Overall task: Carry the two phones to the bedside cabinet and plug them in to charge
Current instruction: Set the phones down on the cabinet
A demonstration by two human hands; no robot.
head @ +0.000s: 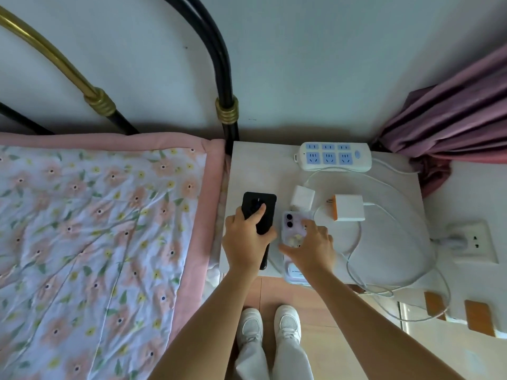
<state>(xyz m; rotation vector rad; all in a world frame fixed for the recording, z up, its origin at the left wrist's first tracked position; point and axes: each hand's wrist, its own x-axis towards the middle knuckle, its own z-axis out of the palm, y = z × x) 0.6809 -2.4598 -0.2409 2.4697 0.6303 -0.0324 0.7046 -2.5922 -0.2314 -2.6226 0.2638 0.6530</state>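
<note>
A black phone lies back-up on the white bedside cabinet, near its left edge. My left hand is wrapped around its lower half. Beside it, to the right, is a lilac phone in a clear case, camera side up. My right hand rests on it with fingers spread over its back and thumb at its left side. Two white chargers lie further back: a small one and a larger one with an orange face. Their white cables loop over the cabinet.
A white power strip with blue sockets sits at the cabinet's back edge. The bed with a floral quilt stands on the left. A purple curtain hangs at the right. A wall socket holds a plug.
</note>
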